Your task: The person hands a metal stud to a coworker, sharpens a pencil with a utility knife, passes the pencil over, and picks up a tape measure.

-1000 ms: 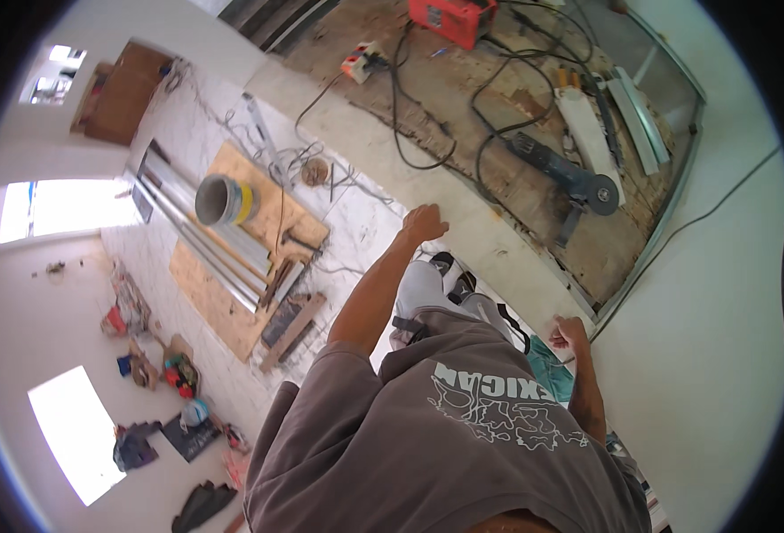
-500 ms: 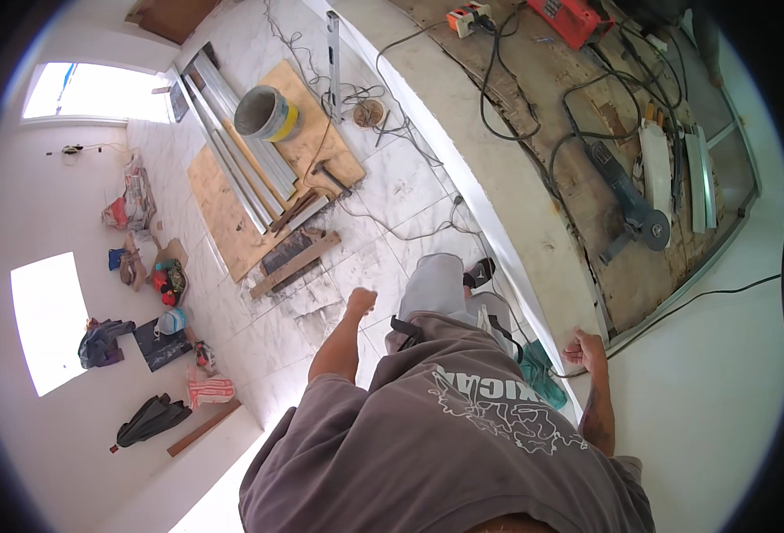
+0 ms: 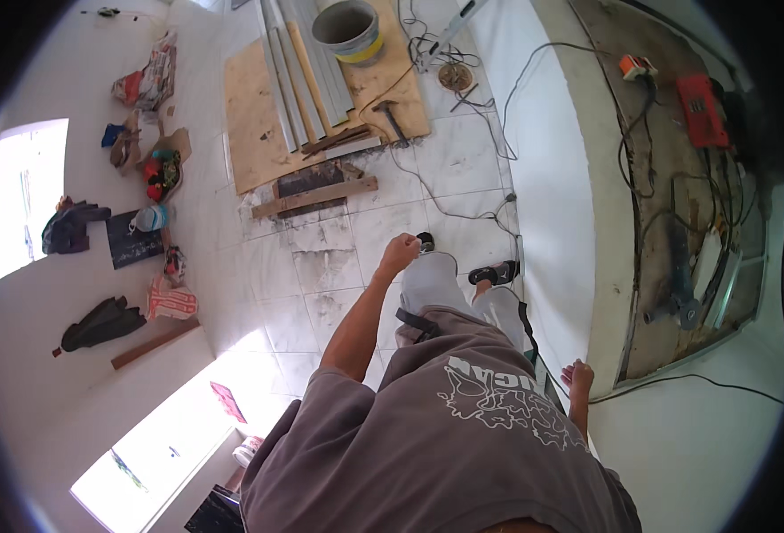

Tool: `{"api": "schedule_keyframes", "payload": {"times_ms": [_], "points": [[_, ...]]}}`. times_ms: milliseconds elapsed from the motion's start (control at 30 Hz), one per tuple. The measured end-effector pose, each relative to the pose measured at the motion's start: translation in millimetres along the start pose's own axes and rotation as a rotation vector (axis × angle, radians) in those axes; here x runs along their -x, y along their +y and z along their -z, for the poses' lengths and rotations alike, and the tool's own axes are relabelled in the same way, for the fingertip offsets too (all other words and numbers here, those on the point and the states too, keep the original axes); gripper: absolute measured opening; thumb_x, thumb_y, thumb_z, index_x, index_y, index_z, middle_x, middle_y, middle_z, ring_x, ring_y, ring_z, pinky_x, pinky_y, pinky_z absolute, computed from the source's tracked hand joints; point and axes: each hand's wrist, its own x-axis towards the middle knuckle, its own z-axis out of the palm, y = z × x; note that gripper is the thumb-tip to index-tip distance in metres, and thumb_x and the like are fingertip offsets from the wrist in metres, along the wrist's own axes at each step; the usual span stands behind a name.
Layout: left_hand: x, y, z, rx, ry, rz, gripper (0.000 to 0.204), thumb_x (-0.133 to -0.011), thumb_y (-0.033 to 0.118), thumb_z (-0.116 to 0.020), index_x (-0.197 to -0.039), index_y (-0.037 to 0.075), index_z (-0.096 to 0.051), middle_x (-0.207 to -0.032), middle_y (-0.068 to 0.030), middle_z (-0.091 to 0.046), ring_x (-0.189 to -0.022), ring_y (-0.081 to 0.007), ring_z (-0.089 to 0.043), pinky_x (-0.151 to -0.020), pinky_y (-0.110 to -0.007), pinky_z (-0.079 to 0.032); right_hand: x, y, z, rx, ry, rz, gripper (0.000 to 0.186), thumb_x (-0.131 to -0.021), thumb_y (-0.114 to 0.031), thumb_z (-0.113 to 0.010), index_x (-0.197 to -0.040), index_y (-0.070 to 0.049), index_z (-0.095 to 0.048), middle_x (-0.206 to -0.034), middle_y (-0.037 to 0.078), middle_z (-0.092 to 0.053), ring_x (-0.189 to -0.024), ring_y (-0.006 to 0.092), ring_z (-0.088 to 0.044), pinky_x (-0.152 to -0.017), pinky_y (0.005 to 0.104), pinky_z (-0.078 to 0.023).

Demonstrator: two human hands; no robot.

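Note:
My left hand (image 3: 400,254) hangs in front of my thigh, its fingers curled closed with nothing seen in them. On the other side, my right hand (image 3: 577,377) is beside the end of a raised white ledge (image 3: 578,178), its fingers loosely bent, slightly apart and holding nothing. Beyond that hand, on the ledge's worn wooden top, lies an angle grinder (image 3: 680,284). A red power tool or charger (image 3: 703,111) sits farther along, next to an orange-and-white socket block (image 3: 638,67). Neither hand touches any of these.
A plywood sheet (image 3: 241,115) on the tiled floor carries a bucket (image 3: 346,31), metal profiles (image 3: 290,89) and a hammer (image 3: 390,120). A wooden board (image 3: 316,197) lies nearer. Cables (image 3: 463,215) trail across the tiles. Bags and clothes (image 3: 165,173) line the left wall.
My view has swung left, so the floor items and ledge sit farther right. My feet show more fully, and a bright opening appears at lower left. My right hand has drawn away from the ledge's corner.

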Motion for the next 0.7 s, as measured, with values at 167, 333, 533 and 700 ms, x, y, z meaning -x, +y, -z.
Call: {"api": "schedule_keyframes", "payload": {"times_ms": [167,333,533,700], "points": [[10,-44,65,0.134,0.12,-0.016,0.033,-0.087,0.027,-0.057,-0.099,-0.003,-0.062,-0.078,-0.0104,-0.067,-0.065,-0.0165,-0.065,-0.06,-0.03,-0.05,46,-50,-90,0.176,-0.316,0.08,0.033,-0.09,-0.029,-0.055,-0.104,0.0,-0.054,-0.091,0.015,-0.062,-0.081,0.0277,-0.066,-0.07,0.0413,-0.055],[60,-121,132,0.352,0.27,0.353,0.031,-0.09,0.026,-0.054,-0.108,0.002,-0.059,-0.093,-0.0104,-0.067,-0.08,-0.0195,-0.066,-0.069,-0.034,-0.052,82,-117,-157,0.343,-0.404,0.199,0.036,-0.089,-0.029,-0.054,-0.107,0.002,-0.055,-0.092,0.015,-0.062,-0.082,0.0267,-0.066,-0.07,0.0392,-0.056],[107,-186,155,0.5,0.351,0.515,0.034,-0.089,0.024,-0.052,-0.113,0.002,-0.058,-0.101,-0.014,-0.066,-0.088,-0.0244,-0.066,-0.075,-0.037,-0.053,98,-167,-199,0.456,-0.434,0.314,0.033,-0.09,-0.028,-0.052,-0.105,0.002,-0.056,-0.091,0.015,-0.063,-0.08,0.025,-0.067,-0.068,0.0361,-0.056],[116,-191,139,0.658,0.389,0.491,0.038,-0.089,0.025,-0.051,-0.117,0.0,-0.056,-0.104,-0.016,-0.065,-0.093,-0.026,-0.066,-0.079,-0.037,-0.053,105,-181,-217,0.541,-0.452,0.325,0.032,-0.091,-0.028,-0.053,-0.103,0.001,-0.056,-0.09,0.015,-0.063,-0.079,0.0244,-0.067,-0.067,0.0358,-0.056]]}}
